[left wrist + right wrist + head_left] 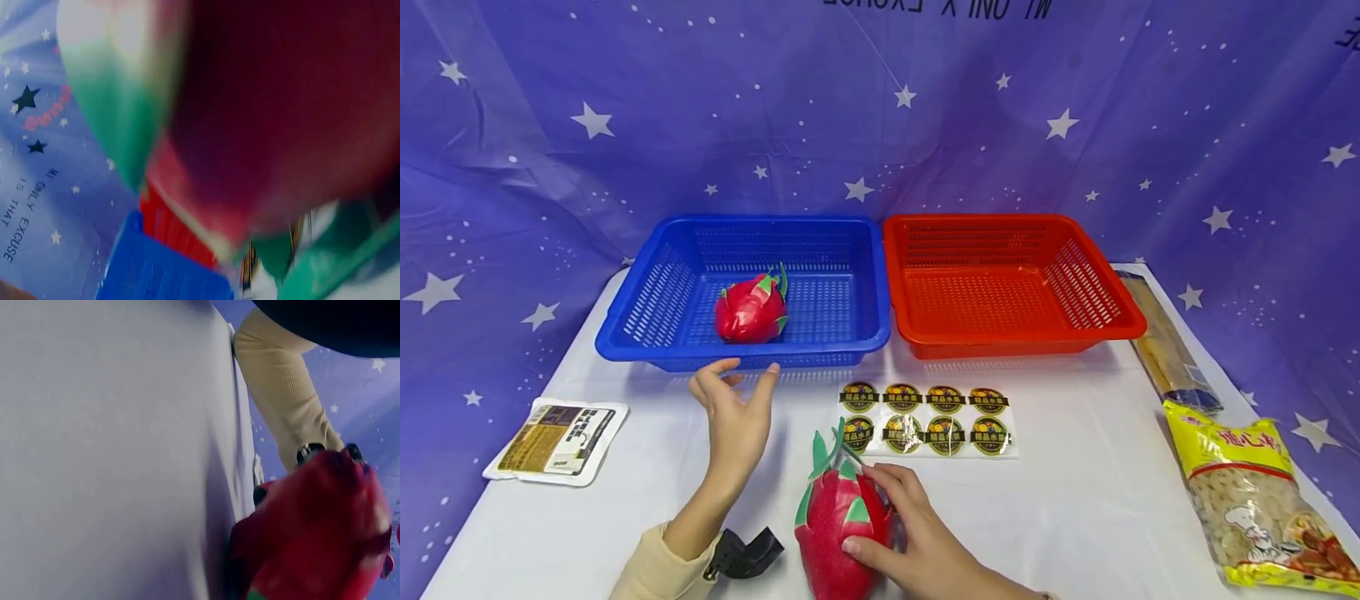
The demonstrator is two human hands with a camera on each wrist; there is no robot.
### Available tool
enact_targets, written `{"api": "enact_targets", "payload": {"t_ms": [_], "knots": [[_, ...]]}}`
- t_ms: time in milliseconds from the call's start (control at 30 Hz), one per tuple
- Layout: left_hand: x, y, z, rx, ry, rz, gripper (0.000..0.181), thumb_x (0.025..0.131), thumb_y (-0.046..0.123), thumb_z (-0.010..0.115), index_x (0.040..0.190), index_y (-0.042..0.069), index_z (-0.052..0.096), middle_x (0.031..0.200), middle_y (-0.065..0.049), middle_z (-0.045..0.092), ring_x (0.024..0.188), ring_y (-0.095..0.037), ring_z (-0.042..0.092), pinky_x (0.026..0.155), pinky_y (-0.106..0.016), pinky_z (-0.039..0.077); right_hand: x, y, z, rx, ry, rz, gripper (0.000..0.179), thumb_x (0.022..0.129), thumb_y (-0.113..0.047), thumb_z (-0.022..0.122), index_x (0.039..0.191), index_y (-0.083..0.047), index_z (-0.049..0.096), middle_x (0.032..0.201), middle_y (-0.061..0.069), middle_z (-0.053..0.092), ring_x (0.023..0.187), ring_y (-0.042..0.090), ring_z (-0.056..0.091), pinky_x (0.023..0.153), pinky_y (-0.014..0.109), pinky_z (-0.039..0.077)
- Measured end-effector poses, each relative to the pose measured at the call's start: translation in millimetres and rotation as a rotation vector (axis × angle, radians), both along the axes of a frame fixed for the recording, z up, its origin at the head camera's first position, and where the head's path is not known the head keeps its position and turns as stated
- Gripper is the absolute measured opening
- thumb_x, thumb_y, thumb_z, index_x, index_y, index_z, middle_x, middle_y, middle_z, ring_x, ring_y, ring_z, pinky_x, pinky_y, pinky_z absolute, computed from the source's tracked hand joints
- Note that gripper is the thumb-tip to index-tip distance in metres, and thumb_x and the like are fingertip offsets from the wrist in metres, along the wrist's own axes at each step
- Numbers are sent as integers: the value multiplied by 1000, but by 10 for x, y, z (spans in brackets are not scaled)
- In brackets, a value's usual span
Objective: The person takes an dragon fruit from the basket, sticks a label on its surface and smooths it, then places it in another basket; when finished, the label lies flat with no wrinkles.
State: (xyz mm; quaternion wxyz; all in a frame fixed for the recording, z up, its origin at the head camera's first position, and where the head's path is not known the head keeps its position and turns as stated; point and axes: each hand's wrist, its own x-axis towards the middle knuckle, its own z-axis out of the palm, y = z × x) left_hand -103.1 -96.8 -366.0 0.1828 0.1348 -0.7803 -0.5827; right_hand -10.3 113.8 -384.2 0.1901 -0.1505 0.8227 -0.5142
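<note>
My right hand [925, 542] grips a red dragon fruit [831, 533] with green leaf tips, thumb on its near face and fingers at its upper right side. The fruit is at the front of the table, leaves pointing to the baskets. Large and blurred, the same dragon fruit [281, 112] fills much of the left wrist view; the right wrist view has it [319, 531] at lower right. To its left, my left hand [735, 425] is raised before the blue basket [737, 354], thumb and fingers spread apart, holding nothing. A second dragon fruit [751, 310] lies in that basket.
A red basket [1015, 337] stands right of the blue one. Before them lies a sheet of round stickers [923, 419]. A flat food pack [559, 442] is at left; a yellow bag [1247, 500] and a long packet [1168, 342] line the right edge.
</note>
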Motion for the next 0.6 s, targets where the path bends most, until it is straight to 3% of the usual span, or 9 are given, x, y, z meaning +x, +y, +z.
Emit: {"api": "enact_targets", "payload": {"t_ms": [167,233,333,467,600], "knots": [[-50,41,9,-6,-263,-269,52,88,27,56,125,-1,35,125,-18,42,114,-30,45,94,-42,38,-96,63,-26,-32,82,-59,51,86,-36,59,132,-18,43,127,3,43,116,26,46,92,34,46],[-130,51,-25,-25,-357,-367,56,88,31,55,128,-2,35,125,-20,46,115,-32,47,93,-43,40,-168,93,-31,-68,71,-94,47,87,-31,58,130,-13,46,126,8,46,118,29,46,95,36,44],[-268,59,-94,-20,-433,-488,60,88,32,54,131,-5,34,127,-24,47,113,-35,49,92,-44,41,-298,128,-29,-111,25,-163,46,87,-28,59,126,-6,48,125,13,51,116,30,49,94,33,45],[-402,78,-161,47,-494,-573,61,89,31,52,134,-5,32,130,-25,45,111,-36,53,90,-41,42,-469,163,-24,-159,-47,-249,47,84,-24,63,125,-4,50,122,15,56,112,28,53,90,22,45],[-464,111,-166,104,-517,-586,62,88,32,52,134,-5,33,129,-27,47,109,-34,57,88,-39,45,-604,190,-18,-189,-70,-304,49,82,-21,64,126,-4,49,120,15,57,110,24,54,89,21,44]]}}
